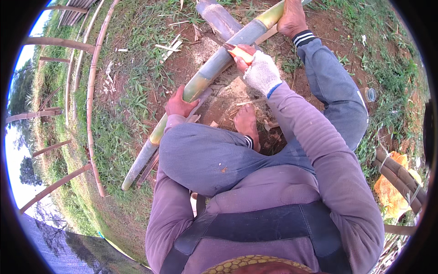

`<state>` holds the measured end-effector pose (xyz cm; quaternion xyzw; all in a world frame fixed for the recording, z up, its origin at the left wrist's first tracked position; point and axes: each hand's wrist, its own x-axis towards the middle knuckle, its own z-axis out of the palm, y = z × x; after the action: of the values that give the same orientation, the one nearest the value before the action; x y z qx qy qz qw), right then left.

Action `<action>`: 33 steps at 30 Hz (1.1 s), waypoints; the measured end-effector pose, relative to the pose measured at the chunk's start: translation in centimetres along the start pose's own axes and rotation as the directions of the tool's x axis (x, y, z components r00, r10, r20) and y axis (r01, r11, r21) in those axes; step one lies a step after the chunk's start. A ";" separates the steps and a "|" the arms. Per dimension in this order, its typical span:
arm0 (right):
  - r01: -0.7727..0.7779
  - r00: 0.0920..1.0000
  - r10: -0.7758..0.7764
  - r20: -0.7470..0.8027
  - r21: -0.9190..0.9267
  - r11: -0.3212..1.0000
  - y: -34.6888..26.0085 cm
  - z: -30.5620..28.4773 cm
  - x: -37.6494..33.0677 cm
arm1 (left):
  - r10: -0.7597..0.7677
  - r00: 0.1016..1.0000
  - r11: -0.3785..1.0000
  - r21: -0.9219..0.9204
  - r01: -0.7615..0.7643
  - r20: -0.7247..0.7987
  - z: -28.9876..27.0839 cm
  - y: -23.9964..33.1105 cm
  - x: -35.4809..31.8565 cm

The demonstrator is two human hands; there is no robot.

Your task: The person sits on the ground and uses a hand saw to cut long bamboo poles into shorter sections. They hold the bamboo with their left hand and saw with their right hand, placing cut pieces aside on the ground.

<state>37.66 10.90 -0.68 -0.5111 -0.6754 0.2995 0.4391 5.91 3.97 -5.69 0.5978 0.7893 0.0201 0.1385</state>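
Note:
A long green-grey bamboo pole (215, 68) slants from the lower left to the upper right in front of me, across a thick log (219, 19). My left hand (180, 103) is bare and wraps round the pole near my left knee. In a white knit glove, my right hand (261, 68) grips an orange-handled tool (242, 54) against the upper side of the pole. The tool's dark end touches the bamboo; its kind is unclear. My right foot (292, 19) rests on the pole's far part, and my left foot (246, 122) is on the ground.
Pale shavings (171, 49) lie on the soil and grass. A bamboo rail fence (92, 91) stands at the left. A clear jar (370, 95) lies right of my right leg. Tied bamboo pieces (399, 176) and an orange mesh sack (391, 187) are at the right.

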 end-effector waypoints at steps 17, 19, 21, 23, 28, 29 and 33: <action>-0.127 0.992 0.126 0.018 0.173 0.977 -1.2 -6.4 -5.9 | 0.044 0.985 0.999 0.010 -0.043 -0.169 0.7 -0.6 -0.2; -0.091 0.996 0.088 0.023 0.132 0.987 -1.2 -10.8 -11.2 | 0.062 0.985 0.998 -0.018 -0.065 -0.159 1.3 -1.1 -1.1; -0.066 0.998 0.064 0.019 0.110 0.992 -2.0 -13.9 -14.0 | 0.031 0.988 0.999 -0.009 -0.033 -0.150 1.0 -0.9 -1.4; 0.002 1.000 0.000 -0.017 0.081 0.997 -0.6 -12.3 -13.4 | 0.048 0.984 0.998 -0.032 -0.055 -0.173 1.1 -1.1 -1.5; -0.014 1.000 0.015 -0.004 0.052 0.999 -0.2 -3.4 -1.5 | 0.059 0.987 0.998 0.004 -0.059 -0.148 0.5 -0.2 -0.6; -0.039 0.999 0.038 0.016 0.058 0.998 -0.5 -3.2 -0.9 | 0.076 0.984 0.997 0.016 -0.075 -0.160 0.4 -0.3 -0.4; 0.023 1.000 -0.023 0.008 0.075 0.997 -1.8 -7.9 -7.8 | 0.036 0.992 0.999 -0.026 -0.039 -0.120 0.3 -1.0 -2.3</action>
<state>44.74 2.61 2.05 -0.4852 -0.6717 0.3218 0.4582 5.65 1.51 -5.73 0.6082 0.7845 0.0696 0.0989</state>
